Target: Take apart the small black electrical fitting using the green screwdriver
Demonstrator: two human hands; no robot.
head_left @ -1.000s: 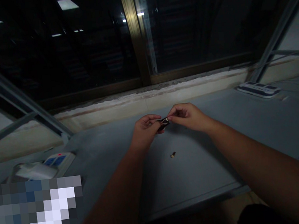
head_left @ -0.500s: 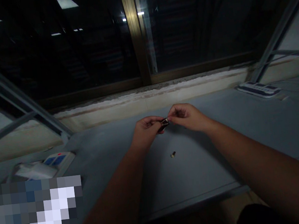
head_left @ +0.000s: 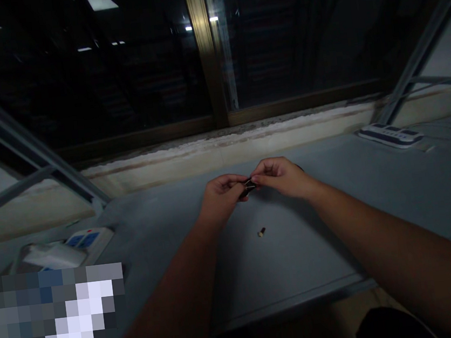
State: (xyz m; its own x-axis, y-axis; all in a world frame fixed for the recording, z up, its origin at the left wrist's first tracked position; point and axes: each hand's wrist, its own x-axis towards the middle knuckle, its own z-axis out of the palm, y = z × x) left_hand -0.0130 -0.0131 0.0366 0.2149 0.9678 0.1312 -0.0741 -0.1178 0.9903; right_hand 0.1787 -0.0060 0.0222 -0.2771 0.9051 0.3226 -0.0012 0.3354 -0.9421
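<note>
Above the middle of the table, my left hand (head_left: 221,199) is closed round a small dark object (head_left: 249,187) with thin shiny lines on it. Its exact kind is too small and dim to make out. From the other side, my right hand (head_left: 281,176) pinches at the far end of the same object, thumb and forefinger together. The fingertips of both hands nearly meet and hide much of it. Below them on the tabletop lies a tiny piece (head_left: 261,232), dark at one end and pale at the other, apart from both hands.
A white power strip (head_left: 99,240) with blue sockets and a pale plug stand at the left. Another power strip (head_left: 390,136) lies at the back right. Metal frame posts (head_left: 76,183) rise at both sides, and a window (head_left: 138,81) is behind the grey table (head_left: 301,258).
My right fingertips have moved slightly left and now cover the pale end of the dark object. My left hand has barely moved. The tiny piece lies where it was.
</note>
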